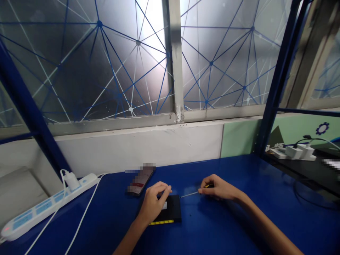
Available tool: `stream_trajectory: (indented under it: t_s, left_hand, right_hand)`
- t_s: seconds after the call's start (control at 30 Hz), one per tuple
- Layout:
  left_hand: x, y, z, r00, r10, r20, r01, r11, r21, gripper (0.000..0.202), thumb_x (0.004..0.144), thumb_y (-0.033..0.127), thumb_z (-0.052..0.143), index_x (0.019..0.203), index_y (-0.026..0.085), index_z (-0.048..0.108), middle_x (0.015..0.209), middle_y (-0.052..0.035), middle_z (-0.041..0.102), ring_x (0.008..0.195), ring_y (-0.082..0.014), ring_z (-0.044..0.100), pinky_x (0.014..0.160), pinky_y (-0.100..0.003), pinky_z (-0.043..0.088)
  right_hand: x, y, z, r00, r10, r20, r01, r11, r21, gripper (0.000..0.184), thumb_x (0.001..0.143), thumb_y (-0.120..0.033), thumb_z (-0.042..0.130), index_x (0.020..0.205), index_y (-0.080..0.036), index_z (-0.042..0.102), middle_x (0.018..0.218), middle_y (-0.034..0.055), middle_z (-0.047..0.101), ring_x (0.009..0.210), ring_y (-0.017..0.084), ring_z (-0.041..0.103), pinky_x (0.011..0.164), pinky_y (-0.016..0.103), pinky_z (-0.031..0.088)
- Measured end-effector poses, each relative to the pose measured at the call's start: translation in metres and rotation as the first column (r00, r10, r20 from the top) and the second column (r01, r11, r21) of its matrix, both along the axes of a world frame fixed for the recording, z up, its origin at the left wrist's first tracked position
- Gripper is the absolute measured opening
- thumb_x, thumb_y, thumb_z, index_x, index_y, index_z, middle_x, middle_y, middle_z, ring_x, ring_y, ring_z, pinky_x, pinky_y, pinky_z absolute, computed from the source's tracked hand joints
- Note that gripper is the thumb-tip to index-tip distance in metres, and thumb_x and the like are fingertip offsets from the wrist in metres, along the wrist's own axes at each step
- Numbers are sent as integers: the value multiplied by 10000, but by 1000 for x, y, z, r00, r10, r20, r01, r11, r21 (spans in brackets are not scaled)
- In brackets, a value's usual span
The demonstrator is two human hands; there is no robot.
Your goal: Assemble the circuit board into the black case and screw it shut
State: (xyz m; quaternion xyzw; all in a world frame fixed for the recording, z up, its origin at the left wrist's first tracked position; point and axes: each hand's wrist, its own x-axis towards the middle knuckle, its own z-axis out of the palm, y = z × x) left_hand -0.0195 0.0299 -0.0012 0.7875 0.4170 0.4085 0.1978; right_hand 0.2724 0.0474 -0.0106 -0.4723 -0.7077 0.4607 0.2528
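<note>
My right hand (214, 187) is closed around the black-and-yellow handle of a screwdriver (190, 194). Its thin metal shaft points left, and the tip ends just off the right edge of a flat black case (174, 209). A yellow strip (162, 222) runs along the near side of that case, and a pale label shows on top. Over the left part of the case is my left hand (154, 200), with thumb and fingertips brought together in a pinch. Whatever sits between those fingertips, if anything, is too small to make out. The hand hides part of the case.
A phone (142, 180) lies behind the case on the blue table (106, 219). To the left, a white power strip (47, 205) holds a plugged-in charger (71, 180), with white cables trailing forward. More plugs (300, 151) stand at the far right. Blue posts and a window rise behind.
</note>
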Motion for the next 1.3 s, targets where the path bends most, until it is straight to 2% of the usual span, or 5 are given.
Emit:
stream_trajectory:
  t_s: [0.17, 0.47, 0.8, 1.03, 1.3]
  left_hand:
    - [5, -5, -1, 998, 39, -57, -35, 997, 63, 376, 950, 369, 468, 733, 185, 713, 834, -60, 699, 786, -191, 650, 757, -286, 511]
    - [6, 2, -5, 960, 147, 239, -135, 989, -68, 474, 950, 456, 438, 663, 185, 699, 812, -54, 727, 849, -217, 672, 723, -290, 540]
    - [5, -1, -10, 964, 126, -232, -123, 992, 29, 386, 952, 351, 461, 679, 186, 678, 802, -49, 681, 735, -182, 633, 694, -275, 489]
    - [8, -7, -7, 946, 56, -318, -49, 998, 30, 301, 950, 286, 457, 800, 222, 710, 844, -38, 701, 802, -199, 631, 761, -303, 482]
    - [9, -7, -7, 931, 38, -363, -27, 999, 35, 271, 937, 278, 465, 888, 224, 727, 888, -49, 710, 848, -208, 628, 754, -306, 490]
  right_hand:
    - [1, 1, 0, 1000, 1, 4, -1, 1000, 2, 394, 762, -519, 695, 765, -127, 649, 505, -47, 473, 378, 57, 417, 350, 167, 311]
    - [-1, -2, 4, 1000, 4, 0, -4, 1000, -9, 358, 769, -487, 691, 759, -134, 632, 477, -58, 452, 366, 58, 412, 333, 164, 306]
    - [1, -5, 8, 997, -9, -81, 2, 996, -88, 309, 676, -264, 738, 846, -181, 494, 642, -51, 591, 375, 52, 479, 339, 153, 331]
    - [3, -3, 7, 999, 5, -40, -7, 999, -49, 356, 765, -480, 685, 755, -137, 588, 604, -2, 588, 421, 86, 537, 342, 160, 305]
    - [0, 0, 1, 1000, -18, 4, 18, 999, 42, 500, 809, -608, 597, 633, -141, 587, 473, -59, 387, 408, 54, 321, 392, 201, 232]
